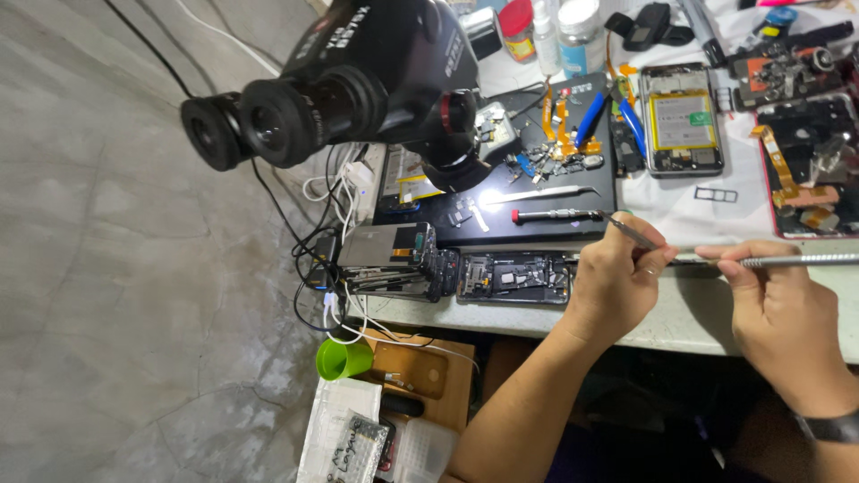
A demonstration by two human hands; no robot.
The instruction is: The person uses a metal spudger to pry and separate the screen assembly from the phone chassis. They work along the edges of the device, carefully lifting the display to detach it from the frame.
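Head view: we pinched tweezers (632,233) in our left hand (617,282), our right hand (774,300) closed around a metal tool (796,260); steadying both wrists seemed wise

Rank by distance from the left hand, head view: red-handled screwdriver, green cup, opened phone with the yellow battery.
From the left hand:
1. Red-handled screwdriver, just above-left of the hand on the black mat.
2. Opened phone with the yellow battery, farther up the bench, slightly right.
3. Green cup, far left, below the bench edge.

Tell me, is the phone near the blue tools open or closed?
Open. The rectangular grey phone lies flat with its back cover off, so the pale battery and dark circuit parts inside show. Neither hand touches it.
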